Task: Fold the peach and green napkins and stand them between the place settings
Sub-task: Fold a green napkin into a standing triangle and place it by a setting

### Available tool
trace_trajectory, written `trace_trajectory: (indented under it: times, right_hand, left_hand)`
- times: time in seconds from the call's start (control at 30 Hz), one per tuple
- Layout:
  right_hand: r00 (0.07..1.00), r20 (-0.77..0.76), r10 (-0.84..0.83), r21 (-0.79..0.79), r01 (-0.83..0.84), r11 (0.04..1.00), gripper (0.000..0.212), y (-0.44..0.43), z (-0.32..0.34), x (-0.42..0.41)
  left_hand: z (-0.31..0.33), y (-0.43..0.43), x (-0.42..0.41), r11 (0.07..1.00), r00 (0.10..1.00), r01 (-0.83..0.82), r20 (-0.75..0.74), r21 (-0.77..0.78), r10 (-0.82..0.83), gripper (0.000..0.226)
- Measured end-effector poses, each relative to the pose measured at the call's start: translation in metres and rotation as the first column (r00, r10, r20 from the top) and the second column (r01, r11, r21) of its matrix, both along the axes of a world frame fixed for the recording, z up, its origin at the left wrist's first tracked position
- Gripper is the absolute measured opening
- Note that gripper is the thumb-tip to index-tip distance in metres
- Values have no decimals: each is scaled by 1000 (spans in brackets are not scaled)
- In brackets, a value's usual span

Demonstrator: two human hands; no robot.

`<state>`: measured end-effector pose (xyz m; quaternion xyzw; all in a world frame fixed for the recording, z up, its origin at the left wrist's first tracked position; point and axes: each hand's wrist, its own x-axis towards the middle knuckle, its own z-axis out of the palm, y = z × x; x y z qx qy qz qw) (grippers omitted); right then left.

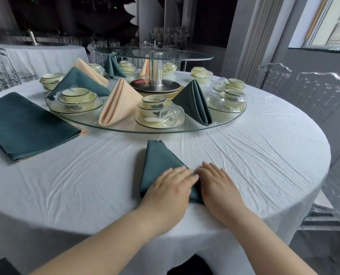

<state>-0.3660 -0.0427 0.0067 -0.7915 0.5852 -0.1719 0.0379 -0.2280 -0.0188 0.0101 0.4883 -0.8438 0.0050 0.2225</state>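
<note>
A green napkin [158,157], folded into a narrow triangle, lies flat on the white tablecloth [85,175] near the front edge. My left hand [169,187] presses flat on its near part. My right hand [217,183] lies flat beside it, fingers at the napkin's right edge. On the glass turntable [125,129], a folded peach napkin [118,102] and a folded green napkin [197,102] stand between place settings [158,112]. More folded napkins [81,78] stand farther back. A stack of flat green napkins [24,124] with peach ones under it lies at the left.
Several cream bowl-and-saucer settings with upturned glasses [226,96] ring the turntable. A raised glass shelf on a steel post [155,72] stands at its centre. Clear chairs [314,92] stand to the right, and another covered table [42,54] is at the back left.
</note>
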Motion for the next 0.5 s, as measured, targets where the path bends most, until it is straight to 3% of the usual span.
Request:
trace_trajectory:
  times: [0.13,0.3,0.33,0.43,0.5]
  right_hand:
    - [999,-32,23,32,-22,999,102,-3,-1,-2]
    - [999,20,40,-12,-40,999,98,-3,-3,-3]
    - [999,7,33,-35,-33,999,91,-4,-4,-1]
    - [1000,12,26,-230,-22,973,43,-5,-8,3]
    - [999,4,43,-291,-40,956,40,-7,-13,2]
  left_hand:
    - [11,-20,12,897,976,-23,205,442,-76,65]
    - [17,-26,22,835,929,20,298,550,-219,79]
    - [17,-30,25,826,935,24,279,563,-217,76]
    - [18,-42,33,827,956,-7,246,562,-158,62]
    - [14,-54,39,842,961,-46,253,538,-110,59]
